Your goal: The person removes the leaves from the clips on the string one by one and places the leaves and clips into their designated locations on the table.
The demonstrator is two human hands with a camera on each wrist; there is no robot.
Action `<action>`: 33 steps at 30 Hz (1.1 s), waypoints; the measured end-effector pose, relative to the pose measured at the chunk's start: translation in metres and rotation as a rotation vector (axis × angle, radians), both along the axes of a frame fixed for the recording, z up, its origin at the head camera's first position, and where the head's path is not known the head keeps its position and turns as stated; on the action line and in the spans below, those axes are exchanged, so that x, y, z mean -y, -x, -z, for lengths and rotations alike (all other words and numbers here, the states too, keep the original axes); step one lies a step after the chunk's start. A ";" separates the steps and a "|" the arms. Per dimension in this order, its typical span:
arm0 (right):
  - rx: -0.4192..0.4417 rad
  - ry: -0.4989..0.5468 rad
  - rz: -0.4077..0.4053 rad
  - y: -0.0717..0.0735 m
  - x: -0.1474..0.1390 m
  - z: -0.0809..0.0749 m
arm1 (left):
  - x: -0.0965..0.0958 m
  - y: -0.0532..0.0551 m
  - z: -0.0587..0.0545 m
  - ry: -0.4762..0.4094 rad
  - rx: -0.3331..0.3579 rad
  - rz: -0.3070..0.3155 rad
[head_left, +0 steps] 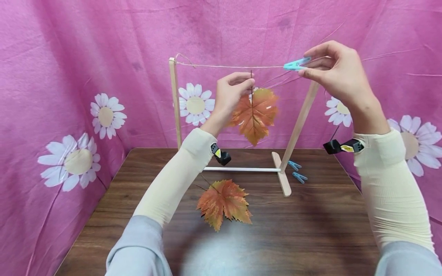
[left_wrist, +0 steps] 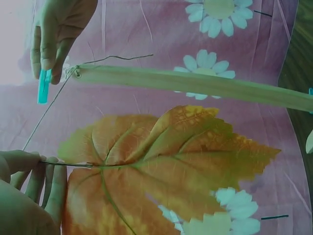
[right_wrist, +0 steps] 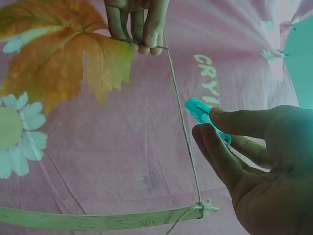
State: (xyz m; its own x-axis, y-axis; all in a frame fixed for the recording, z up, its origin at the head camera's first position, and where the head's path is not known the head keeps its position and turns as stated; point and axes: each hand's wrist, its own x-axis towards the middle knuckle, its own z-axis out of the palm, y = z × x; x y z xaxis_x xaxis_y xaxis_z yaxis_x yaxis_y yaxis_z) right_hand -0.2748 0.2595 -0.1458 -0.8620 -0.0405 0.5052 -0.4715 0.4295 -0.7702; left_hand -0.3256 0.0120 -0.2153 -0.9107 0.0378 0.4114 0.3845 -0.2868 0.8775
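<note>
My left hand (head_left: 235, 92) pinches the thin stem of an orange artificial maple leaf (head_left: 257, 115), which hangs tip down just below the string (head_left: 228, 66). In the left wrist view the leaf (left_wrist: 161, 156) spreads out from the fingers. My right hand (head_left: 340, 73) holds a light blue clothespin (head_left: 294, 64) between thumb and fingers. The clothespin's nose overlaps the string in the head view; in the right wrist view the clothespin (right_wrist: 198, 110) shows beside the string (right_wrist: 181, 112). The string runs between two wooden posts.
A wooden frame with a right post (head_left: 300, 126), left post (head_left: 175, 103) and white bottom bar (head_left: 241, 169) stands on the brown table (head_left: 321, 237). A second leaf (head_left: 224, 203) lies in front of it. Two blue clothespins (head_left: 299, 177) lie right of the frame's foot (head_left: 281, 174).
</note>
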 end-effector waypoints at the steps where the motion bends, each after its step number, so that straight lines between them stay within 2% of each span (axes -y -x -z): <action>1: -0.002 -0.013 0.001 0.000 0.000 0.002 | 0.002 0.000 0.001 0.002 0.002 -0.001; 8: -0.036 -0.131 0.030 -0.006 0.003 0.015 | 0.017 -0.002 0.006 0.009 0.004 -0.004; 12: -0.044 -0.121 0.003 -0.009 0.003 0.024 | 0.024 -0.004 0.010 -0.001 0.014 0.001; 24: -0.029 -0.190 0.018 -0.015 0.004 0.052 | 0.043 -0.009 0.020 -0.014 0.024 -0.002; 30: -0.011 -0.226 0.055 -0.018 0.001 0.065 | 0.052 -0.011 0.027 0.008 0.013 -0.013; 33: 0.007 -0.239 0.070 -0.019 -0.001 0.072 | 0.057 -0.011 0.031 0.029 0.030 -0.030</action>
State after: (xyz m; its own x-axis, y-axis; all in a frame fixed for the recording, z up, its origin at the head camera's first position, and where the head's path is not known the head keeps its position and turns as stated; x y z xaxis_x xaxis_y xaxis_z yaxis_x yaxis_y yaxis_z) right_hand -0.2558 0.2603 -0.2174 -0.8706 -0.0975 0.4822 -0.4286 0.6313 -0.6463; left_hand -0.3148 -0.0447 -0.2458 -0.9236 0.0217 0.3829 0.3658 -0.2494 0.8967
